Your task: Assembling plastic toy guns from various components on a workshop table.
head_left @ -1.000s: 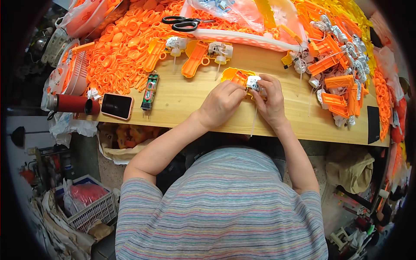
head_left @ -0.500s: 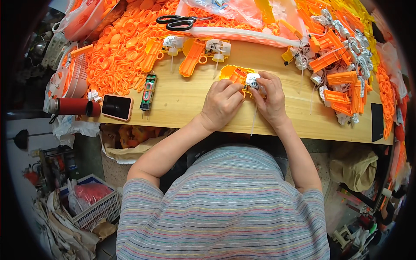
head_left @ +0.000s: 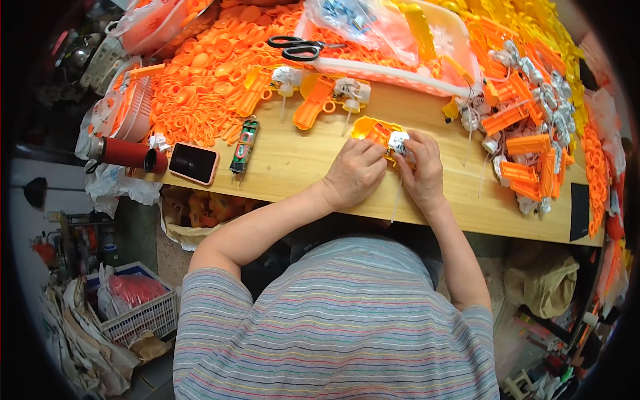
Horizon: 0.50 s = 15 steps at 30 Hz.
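At the near middle of the table, my left hand (head_left: 359, 175) is closed with its fingertips on a yellow-and-orange plastic toy shell (head_left: 368, 127). My right hand (head_left: 425, 168) pinches the white mechanism (head_left: 398, 141) seated at the shell's right end. A thin clear tube (head_left: 397, 199) hangs from it toward the table's front edge. The spot where the fingers of both hands meet is partly hidden. Beyond them lie two similar pieces, each an orange housing (head_left: 313, 107) with a white mechanism (head_left: 351, 92).
Loose orange parts (head_left: 193, 100) heap up at the back left. Black scissors (head_left: 298, 48) lie against a pink-white tray (head_left: 400, 71). To the left are a phone (head_left: 193, 164), a green circuit-like device (head_left: 245, 145) and a red flask (head_left: 123, 152). Orange-and-white assemblies (head_left: 527, 143) pile at right.
The whole view has shifted, so the table appears lower and a little tilted. Both hands stay on the same toy shell and mechanism, with only slight finger movement.
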Available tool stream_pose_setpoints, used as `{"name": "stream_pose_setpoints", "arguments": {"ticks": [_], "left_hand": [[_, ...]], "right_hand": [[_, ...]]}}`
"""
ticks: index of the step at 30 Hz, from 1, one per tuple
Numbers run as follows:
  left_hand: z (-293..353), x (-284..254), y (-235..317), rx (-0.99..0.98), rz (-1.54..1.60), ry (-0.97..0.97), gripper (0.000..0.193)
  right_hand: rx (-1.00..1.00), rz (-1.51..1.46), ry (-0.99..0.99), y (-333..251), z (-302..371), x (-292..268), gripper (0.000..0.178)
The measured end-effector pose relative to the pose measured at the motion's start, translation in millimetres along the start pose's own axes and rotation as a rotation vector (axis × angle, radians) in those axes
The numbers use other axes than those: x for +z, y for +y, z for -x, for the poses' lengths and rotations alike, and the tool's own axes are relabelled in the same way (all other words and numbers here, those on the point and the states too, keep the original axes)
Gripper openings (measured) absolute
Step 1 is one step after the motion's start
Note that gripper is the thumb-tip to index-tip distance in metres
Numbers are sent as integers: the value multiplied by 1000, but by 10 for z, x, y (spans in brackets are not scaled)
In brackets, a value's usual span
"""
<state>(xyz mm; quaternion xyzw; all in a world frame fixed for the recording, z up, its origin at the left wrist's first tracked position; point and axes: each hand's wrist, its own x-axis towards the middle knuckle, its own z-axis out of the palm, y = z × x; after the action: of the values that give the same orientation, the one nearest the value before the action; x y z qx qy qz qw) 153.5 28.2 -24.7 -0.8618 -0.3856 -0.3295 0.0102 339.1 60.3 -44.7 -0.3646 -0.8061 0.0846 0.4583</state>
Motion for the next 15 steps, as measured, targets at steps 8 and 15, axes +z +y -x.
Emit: {"name": "stream_pose_setpoints", "arguments": {"ticks": [8,15], "left_hand": [[-276,-387,-410,-289,188,300,13],[-581,-1159,-826,-144,-148,730,14]], "right_hand": [[21,29,-8,20,12,6,41],[21,36,-9,39,21,21,38]]}}
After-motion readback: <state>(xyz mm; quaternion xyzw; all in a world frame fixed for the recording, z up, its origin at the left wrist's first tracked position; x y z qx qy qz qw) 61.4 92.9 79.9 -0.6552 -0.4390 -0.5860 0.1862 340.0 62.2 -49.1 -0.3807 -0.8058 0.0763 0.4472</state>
